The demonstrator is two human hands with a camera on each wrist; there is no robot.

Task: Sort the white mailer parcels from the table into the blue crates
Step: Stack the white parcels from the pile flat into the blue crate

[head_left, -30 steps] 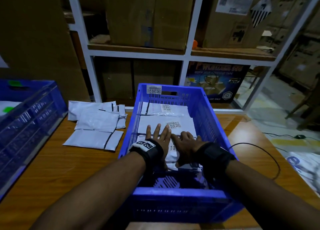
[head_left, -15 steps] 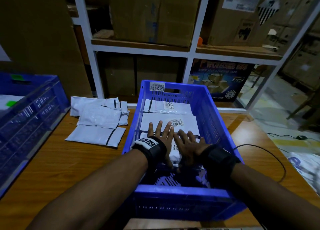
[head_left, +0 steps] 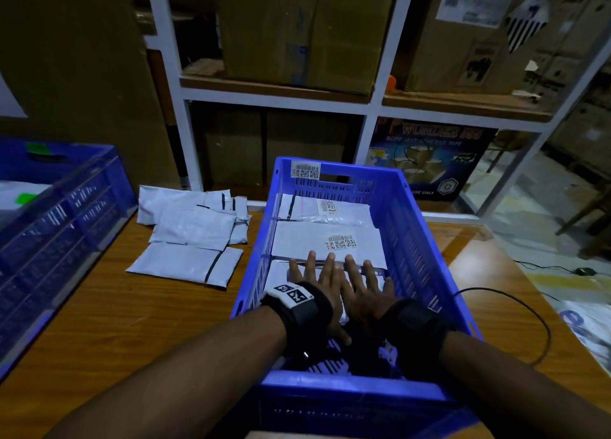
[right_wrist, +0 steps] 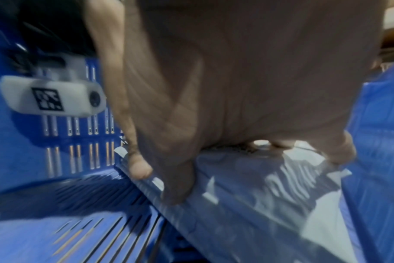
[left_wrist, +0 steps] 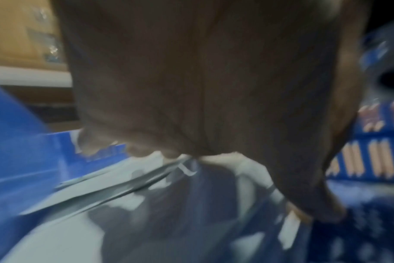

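Both hands flat on a white mailer parcel inside the blue crate.

The left hand [head_left: 319,283] and right hand [head_left: 362,289] lie side by side, touching, fingers straight and spread, palms pressed down on the nearest mailer parcel [head_left: 276,278] in the blue crate [head_left: 358,394]. Beyond their fingertips in the same crate lies a second mailer parcel [head_left: 297,240] with a barcode label [head_left: 342,242], and past that a third mailer parcel [head_left: 309,208] by the crate's far wall. To the left of the crate, a pile of white mailers [head_left: 193,232] rests on the wooden table [head_left: 99,319]. Further left of the crate, at the table's edge, stands a second blue crate [head_left: 56,227]. A black cable [head_left: 529,309] loops over the table to the right of the crate. Behind the crate, a white shelving rack [head_left: 274,94] holds cardboard boxes [head_left: 304,28].
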